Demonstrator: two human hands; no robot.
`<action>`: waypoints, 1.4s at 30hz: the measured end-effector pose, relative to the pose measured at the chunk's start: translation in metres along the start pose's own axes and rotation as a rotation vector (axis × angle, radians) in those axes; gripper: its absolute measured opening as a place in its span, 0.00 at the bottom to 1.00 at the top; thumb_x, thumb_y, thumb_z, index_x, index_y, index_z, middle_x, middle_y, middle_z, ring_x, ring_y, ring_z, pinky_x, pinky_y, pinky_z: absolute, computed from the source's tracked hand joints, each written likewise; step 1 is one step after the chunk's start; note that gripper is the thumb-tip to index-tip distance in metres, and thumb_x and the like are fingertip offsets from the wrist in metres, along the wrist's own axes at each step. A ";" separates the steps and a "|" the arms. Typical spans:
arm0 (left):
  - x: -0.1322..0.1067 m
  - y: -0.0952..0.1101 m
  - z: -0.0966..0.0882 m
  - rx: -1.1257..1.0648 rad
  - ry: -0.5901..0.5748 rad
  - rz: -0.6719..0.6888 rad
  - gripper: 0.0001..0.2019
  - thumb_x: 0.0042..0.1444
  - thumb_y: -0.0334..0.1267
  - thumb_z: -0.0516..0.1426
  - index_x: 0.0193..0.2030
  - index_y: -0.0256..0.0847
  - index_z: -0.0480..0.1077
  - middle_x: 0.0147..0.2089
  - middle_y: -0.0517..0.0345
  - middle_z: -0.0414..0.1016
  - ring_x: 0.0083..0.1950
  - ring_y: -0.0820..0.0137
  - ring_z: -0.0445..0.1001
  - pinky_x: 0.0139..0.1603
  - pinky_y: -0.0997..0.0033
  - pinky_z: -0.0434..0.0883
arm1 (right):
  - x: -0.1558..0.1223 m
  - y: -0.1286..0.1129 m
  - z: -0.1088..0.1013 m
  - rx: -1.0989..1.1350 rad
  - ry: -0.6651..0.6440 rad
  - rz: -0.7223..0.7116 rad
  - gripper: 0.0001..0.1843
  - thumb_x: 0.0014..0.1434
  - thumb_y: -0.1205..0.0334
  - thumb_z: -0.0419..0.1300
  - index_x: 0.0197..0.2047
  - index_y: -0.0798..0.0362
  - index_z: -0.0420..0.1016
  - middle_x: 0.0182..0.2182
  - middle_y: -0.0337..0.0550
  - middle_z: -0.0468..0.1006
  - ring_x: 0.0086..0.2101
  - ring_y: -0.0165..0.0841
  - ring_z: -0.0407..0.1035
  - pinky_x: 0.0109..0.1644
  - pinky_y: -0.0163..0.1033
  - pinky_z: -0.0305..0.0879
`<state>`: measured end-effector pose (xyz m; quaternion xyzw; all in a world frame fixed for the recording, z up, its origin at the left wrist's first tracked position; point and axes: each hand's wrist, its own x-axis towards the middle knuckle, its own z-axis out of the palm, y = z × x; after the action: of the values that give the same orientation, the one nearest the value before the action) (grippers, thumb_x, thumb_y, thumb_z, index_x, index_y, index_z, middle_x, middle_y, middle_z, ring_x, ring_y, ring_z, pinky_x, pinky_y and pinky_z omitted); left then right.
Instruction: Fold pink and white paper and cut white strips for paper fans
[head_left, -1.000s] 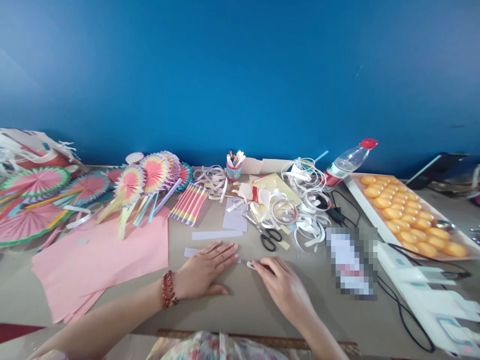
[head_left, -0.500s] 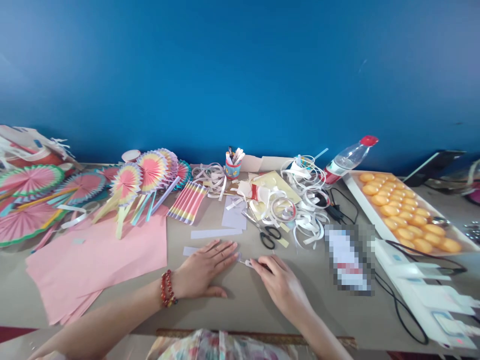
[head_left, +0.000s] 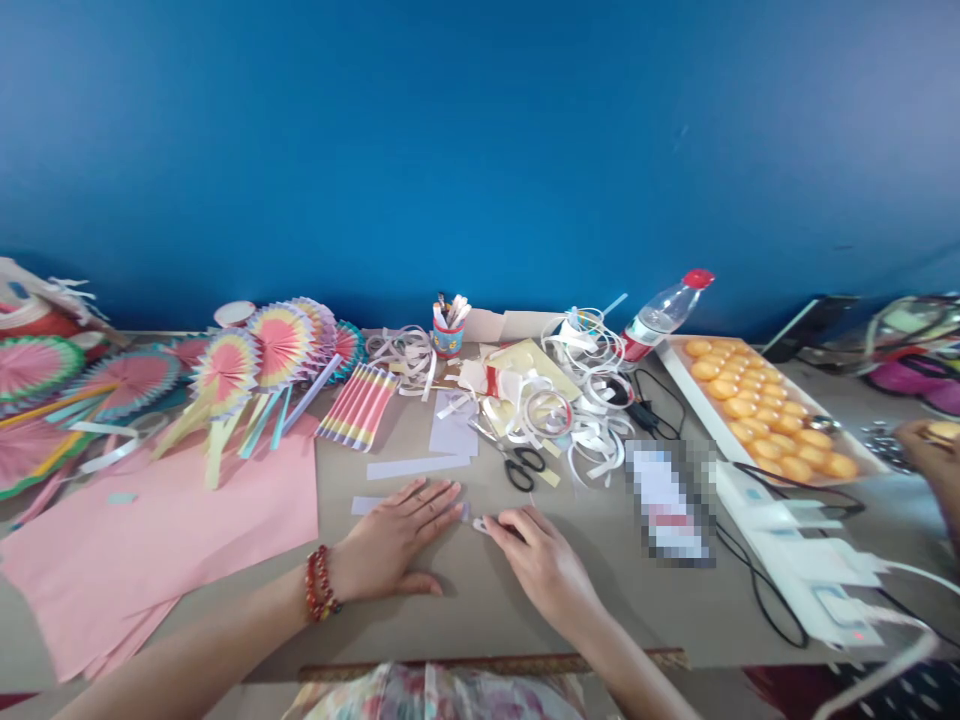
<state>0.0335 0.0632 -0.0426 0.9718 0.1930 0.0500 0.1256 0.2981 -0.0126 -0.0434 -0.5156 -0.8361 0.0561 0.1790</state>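
Note:
My left hand (head_left: 405, 530) lies flat with fingers spread, pressing a pale lilac paper strip (head_left: 365, 506) on the table. The strip's far end (head_left: 466, 512) shows just past the fingertips. My right hand (head_left: 544, 560) is closed around a small tool with a pale tip (head_left: 480, 524), possibly a craft knife; most of it is hidden in the fingers. Its tip points at the strip's end. Above the hands lie another lilac strip (head_left: 418, 467), a lilac paper sheet (head_left: 454, 425) and black-handled scissors (head_left: 521, 468).
Pink paper sheets (head_left: 172, 540), a folded striped paper (head_left: 358, 407) and pleated paper fans (head_left: 281, 345) lie left. Behind are a pen cup (head_left: 448, 340) and tangled white strips (head_left: 592, 420). A bottle (head_left: 664, 320), a box of orange balls (head_left: 859, 460), a power strip (head_left: 787, 560) and another person's hand (head_left: 937, 455) are right.
The view has turned slightly right, so things appear shifted left, and another person's hand now shows at the right edge. Both my hands keep nearly the same pose over the strip.

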 end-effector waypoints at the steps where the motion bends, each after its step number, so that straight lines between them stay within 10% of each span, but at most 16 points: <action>1: 0.000 0.000 0.000 -0.002 -0.005 0.001 0.45 0.60 0.66 0.47 0.74 0.39 0.39 0.75 0.45 0.42 0.74 0.56 0.45 0.73 0.53 0.40 | 0.000 0.000 0.000 0.008 0.003 -0.012 0.17 0.65 0.72 0.53 0.54 0.50 0.74 0.38 0.45 0.75 0.38 0.34 0.70 0.47 0.38 0.68; 42: -0.027 -0.010 -0.013 -0.021 -0.085 -0.044 0.45 0.61 0.66 0.45 0.74 0.39 0.33 0.75 0.47 0.40 0.74 0.57 0.44 0.73 0.54 0.37 | 0.013 -0.023 0.012 0.010 0.054 -0.013 0.17 0.65 0.72 0.53 0.53 0.51 0.75 0.36 0.45 0.75 0.37 0.34 0.70 0.43 0.37 0.69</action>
<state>0.0031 0.0650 -0.0341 0.9673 0.2080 0.0078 0.1450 0.2687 -0.0105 -0.0446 -0.5107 -0.8339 0.0452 0.2043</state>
